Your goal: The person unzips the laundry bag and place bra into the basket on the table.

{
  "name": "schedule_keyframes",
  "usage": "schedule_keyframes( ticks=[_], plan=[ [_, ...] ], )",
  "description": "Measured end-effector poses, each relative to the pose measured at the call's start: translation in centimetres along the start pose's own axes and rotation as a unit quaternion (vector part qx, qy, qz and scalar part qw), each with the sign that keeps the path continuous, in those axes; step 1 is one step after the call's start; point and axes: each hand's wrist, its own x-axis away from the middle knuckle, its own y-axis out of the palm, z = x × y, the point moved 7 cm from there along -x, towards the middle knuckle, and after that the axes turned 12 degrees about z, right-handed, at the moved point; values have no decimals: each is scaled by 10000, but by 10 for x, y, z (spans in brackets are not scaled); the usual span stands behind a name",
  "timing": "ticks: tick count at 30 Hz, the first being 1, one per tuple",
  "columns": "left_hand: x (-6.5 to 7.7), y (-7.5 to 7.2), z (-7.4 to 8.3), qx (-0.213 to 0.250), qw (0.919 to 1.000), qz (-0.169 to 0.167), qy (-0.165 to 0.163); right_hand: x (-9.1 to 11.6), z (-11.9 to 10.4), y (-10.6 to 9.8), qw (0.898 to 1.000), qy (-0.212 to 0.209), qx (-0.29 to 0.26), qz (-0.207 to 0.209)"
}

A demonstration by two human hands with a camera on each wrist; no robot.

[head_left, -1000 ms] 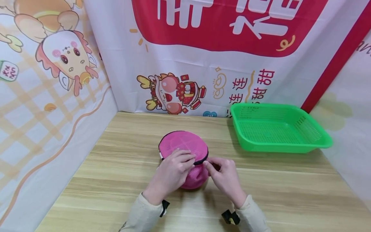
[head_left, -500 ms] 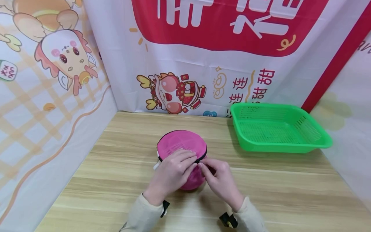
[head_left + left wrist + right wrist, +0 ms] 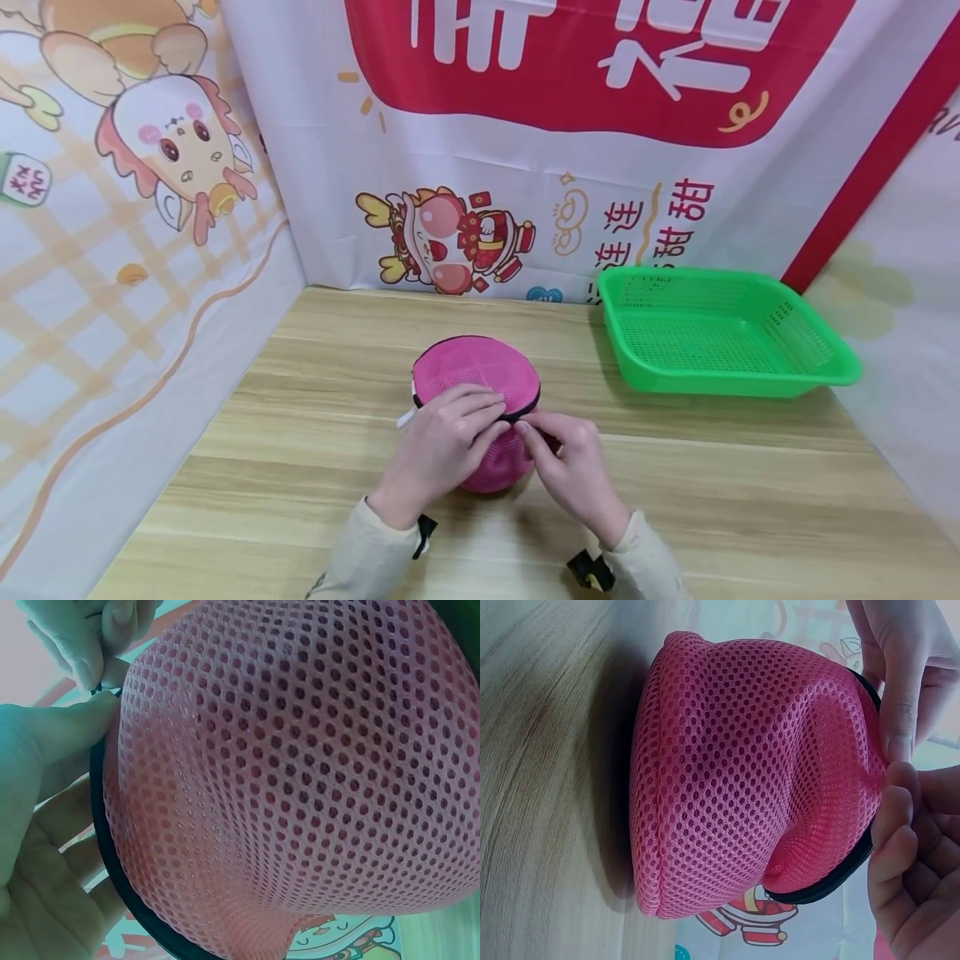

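A round pink mesh bag (image 3: 491, 367) with a black zipper edge stands on the table, its flat top facing up. Its side (image 3: 727, 765) is creased below the edge in the right wrist view. My left hand (image 3: 450, 437) lies with its fingers over the top, while its thumb (image 3: 75, 724) presses the edge from below. Right beside that thumb, my right hand (image 3: 573, 458) pinches the edge between thumb and forefinger; whatever small part lies between those fingertips is hidden. A white tag (image 3: 406, 418) sticks out at the bag's left.
A green plastic basket (image 3: 720, 379) with perforated walls stands at the back right of the wooden table (image 3: 315, 400). Printed cloths hang behind and to the sides, the back one (image 3: 315, 167) reaching the table's rear edge.
Over the last second my right hand has shifted slightly left along the bag's edge, closer to my left thumb. The white tag shows more now. The basket stays put.
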Motion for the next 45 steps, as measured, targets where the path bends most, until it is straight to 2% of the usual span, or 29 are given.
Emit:
schedule_keyframes(
  ticks=[17,27,30,34,37,40,45],
  plan=[
    [1,3,1,-39,9999,-148,64,0,7,-4,9993,255,264,104],
    [1,2,1,3,9999,-169,24,1,10,-6,9990,389,174,107],
    [0,2,1,-11,9998,-193,3,1,13,-6,9981,589,160,96],
    [1,1,0,-26,9998,-205,-18,-1,14,-9,9940,1058,153,209],
    [0,1,0,-21,9998,-214,-23,-7,4,-13,9907,1316,167,288],
    [-1,0,0,-9,9997,-233,-7,-12,-6,-15,9903,1340,174,320],
    [1,-1,0,-5,9996,-283,-49,0,19,-14,9869,1580,129,290]
  ],
)
